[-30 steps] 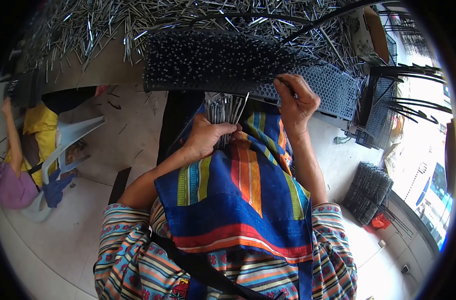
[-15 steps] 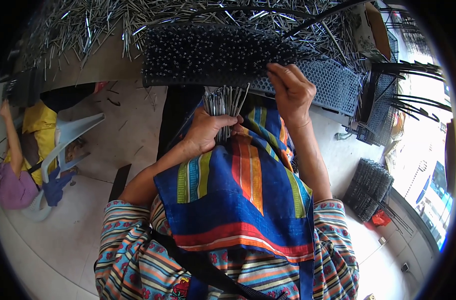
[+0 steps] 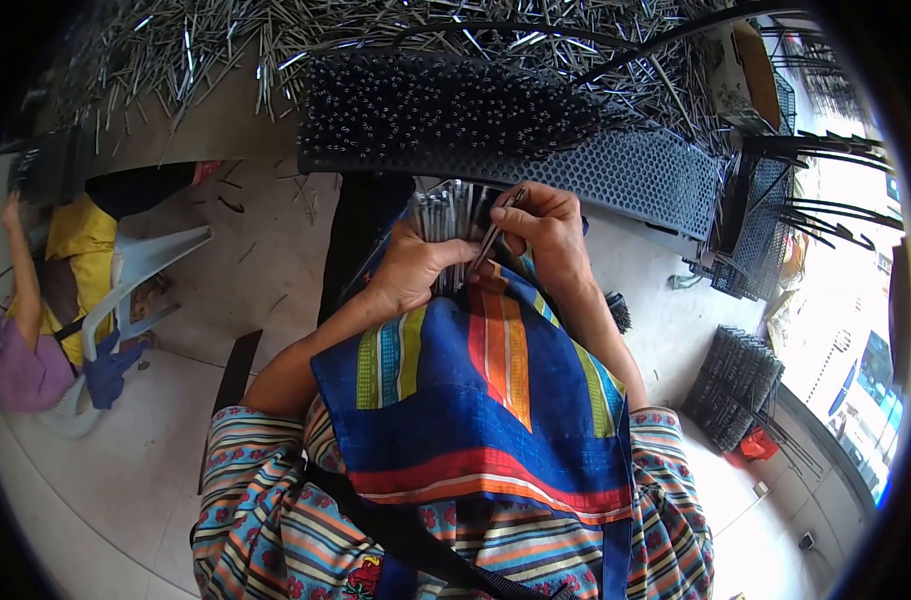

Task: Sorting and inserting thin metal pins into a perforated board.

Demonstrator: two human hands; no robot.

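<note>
In front of my lap, my left hand (image 3: 415,262) is closed around an upright bundle of thin metal rods (image 3: 441,212), thumb across the front. Close beside it, my right hand (image 3: 547,235) pinches a slim metal rod (image 3: 491,238) between thumb and fingers, tilted against the bundle's right side. Whether it is one rod or more I cannot tell. Just beyond my hands is a dark perforated plate (image 3: 665,180). Many dark rods (image 3: 435,105) stand packed in its left and middle part, their tips up; bare holes show at its right.
Loose metal rods (image 3: 185,60) lie heaped across the far tabletop. Dark racks (image 3: 737,385) stand on the floor at right, below dark prongs (image 3: 835,225) sticking out. A person in purple (image 3: 35,370) sits at far left by a pale plastic chair (image 3: 145,275).
My right hand has come down and left from the plate's edge to the bundle, where a rod now shows in its fingers. My left hand keeps its hold.
</note>
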